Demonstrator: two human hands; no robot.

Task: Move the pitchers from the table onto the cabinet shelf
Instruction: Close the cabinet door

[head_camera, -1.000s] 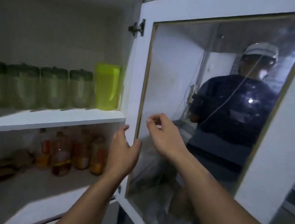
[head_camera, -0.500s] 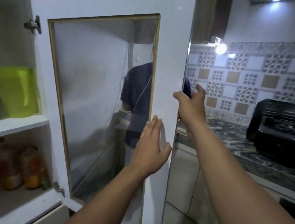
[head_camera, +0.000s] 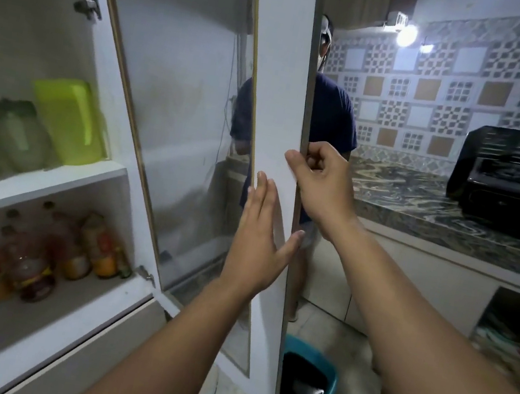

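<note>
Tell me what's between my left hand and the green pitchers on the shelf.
In the head view, the open cabinet door's glass pane lies between your left hand and the green pitchers on the upper shelf.

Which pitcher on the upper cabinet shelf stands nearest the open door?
The bright yellow-green pitcher, at the right end of the row beside the door frame. The other pitchers further left are paler, cloudy green with dark green lids.

Both forearms reached forward, bare; the left hand (head_camera: 258, 241) was flat, fingers together and pointing toward 12 o'clock, thumb splayed toward 2 o'clock, palm pressed forward; the right hand (head_camera: 321, 181), just above it at 1 o'clock, was curled, thumb toward 9 o'clock, fingers bent round in a pinch.
</note>
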